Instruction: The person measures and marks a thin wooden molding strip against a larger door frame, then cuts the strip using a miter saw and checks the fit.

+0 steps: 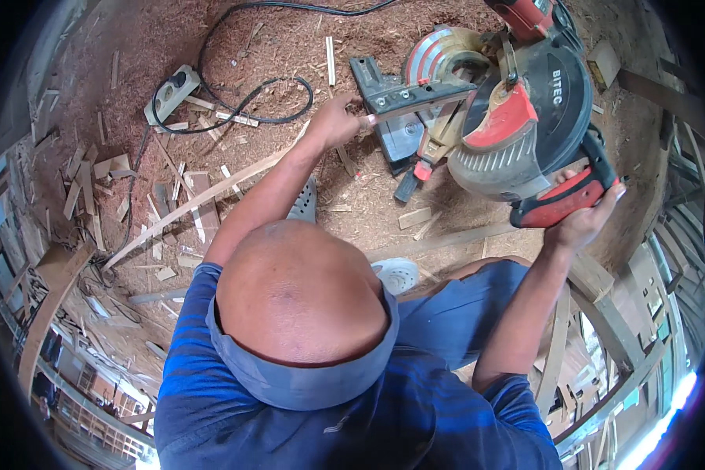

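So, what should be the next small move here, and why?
Perhaps steady the wooden strip against the dark fence: the left hand holds it near the fence's end, and the right hand grips the red handle.

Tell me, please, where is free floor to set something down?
Best: the sawdust floor between the black cable and the pale stick, with few chips; also right of the red handle. Crowded: below the white power strip, with offcuts, and around the left hand beside the miter saw.
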Demonstrator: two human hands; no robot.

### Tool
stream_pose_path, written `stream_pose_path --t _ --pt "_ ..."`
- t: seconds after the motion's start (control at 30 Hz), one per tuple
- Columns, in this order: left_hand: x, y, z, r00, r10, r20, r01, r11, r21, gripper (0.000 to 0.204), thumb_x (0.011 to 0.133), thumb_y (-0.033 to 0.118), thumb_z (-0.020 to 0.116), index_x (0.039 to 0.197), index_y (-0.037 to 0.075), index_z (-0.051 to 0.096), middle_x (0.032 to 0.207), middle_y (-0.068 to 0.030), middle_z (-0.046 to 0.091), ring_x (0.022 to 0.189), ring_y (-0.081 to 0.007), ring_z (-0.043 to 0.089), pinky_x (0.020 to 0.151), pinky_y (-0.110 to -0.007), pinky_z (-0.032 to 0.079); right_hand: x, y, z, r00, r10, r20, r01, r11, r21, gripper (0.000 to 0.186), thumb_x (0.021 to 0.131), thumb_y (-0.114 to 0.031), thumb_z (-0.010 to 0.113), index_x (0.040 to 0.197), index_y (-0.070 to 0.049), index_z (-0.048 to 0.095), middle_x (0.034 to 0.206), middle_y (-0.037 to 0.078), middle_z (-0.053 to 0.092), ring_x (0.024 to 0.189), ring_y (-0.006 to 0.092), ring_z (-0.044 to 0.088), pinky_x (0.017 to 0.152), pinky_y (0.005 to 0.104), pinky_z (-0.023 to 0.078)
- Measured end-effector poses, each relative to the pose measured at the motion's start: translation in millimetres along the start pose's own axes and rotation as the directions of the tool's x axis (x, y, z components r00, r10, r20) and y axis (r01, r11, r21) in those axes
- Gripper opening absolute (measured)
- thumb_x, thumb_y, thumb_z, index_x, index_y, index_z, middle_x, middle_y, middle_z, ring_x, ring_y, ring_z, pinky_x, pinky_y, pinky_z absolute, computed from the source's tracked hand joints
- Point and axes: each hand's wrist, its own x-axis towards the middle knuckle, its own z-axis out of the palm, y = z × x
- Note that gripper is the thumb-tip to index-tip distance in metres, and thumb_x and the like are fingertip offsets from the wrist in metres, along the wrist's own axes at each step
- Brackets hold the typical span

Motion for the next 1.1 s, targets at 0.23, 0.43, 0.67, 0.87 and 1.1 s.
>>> stream_pose_path --t 0.23,0.43,0.67,0.87,1.1 --pt "-20.6 -19.4 -27.2 0.966 0.223 0.134 -0.225 0.974 -0.006 0.034 0.101 0.036 0.075 0.105 0.003 0.073 0.076 0.0018 0.062 0.07 -0.0096 0.058 0.063 -0.029 0.047 76.6 -70.3 18.3 0.955 -0.263 -0.139 0.177 0.878 -0.445 0.053 0.101 -0.047 0.074 0.116 0.004 0.071 0.103 0.008 0.072 0.09 0.0138 0.067 0.085 0.0307 0.054" --pt "-73.3 19.7 -90.5 0.91 0.031 0.414 0.045 0.984 -0.173 0.054 0.107 0.055 0.06 0.09 0.006 0.072 0.063 0.0047 0.051 0.056 -0.0076 0.045 0.052 -0.028 0.033 154.7 -104.0 7.9 0.955 -0.293 0.044 0.263 0.768 -0.584 0.054 0.094 -0.036 0.083 0.127 0.006 0.07 0.115 0.011 0.075 0.101 0.0146 0.07 0.094 0.0276 0.053" --pt "-191.7 116.4 -187.2 0.939 -0.158 0.304 0.172 0.985 -0.018 0.07 0.104 0.069 0.051 0.075 0.007 0.069 0.058 0.0028 0.052 0.049 -0.0079 0.042 0.047 -0.027 0.03 150.4 -114.1 39.3 0.931 -0.362 0.045 0.293 0.667 -0.685 0.054 0.09 -0.039 0.084 0.122 0.002 0.069 0.116 0.02 0.073 0.107 0.0281 0.071 0.097 0.0393 0.053" --pt "-304.9 214.8 -241.3 0.946 -0.209 0.246 0.231 0.971 -0.066 0.069 0.101 0.068 0.055 0.069 0.009 0.065 0.059 0.0002 0.055 0.051 -0.0103 0.046 0.049 -0.029 0.033 146.9 -127.1 29.5 0.906 -0.416 0.083 0.318 0.537 -0.782 0.044 0.092 -0.029 0.08 0.122 -0.001 0.067 0.113 0.023 0.068 0.11 0.0412 0.065 0.099 0.0498 0.049" --pt "-443.9 286.8 -286.6 0.981 -0.076 0.18 0.106 0.981 -0.164 0.058 0.1 0.061 0.062 0.08 0.007 0.069 0.07 -0.001 0.062 0.065 -0.0112 0.055 0.06 -0.03 0.041 -10.0 -339.7 48.6 0.861 0.088 0.501 0.05 0.965 -0.257 0.033 0.096 -0.025 0.076 0.123 -0.006 0.073 0.11 0.008 0.068 0.106 0.0203 0.064 0.094 0.0371 0.052"
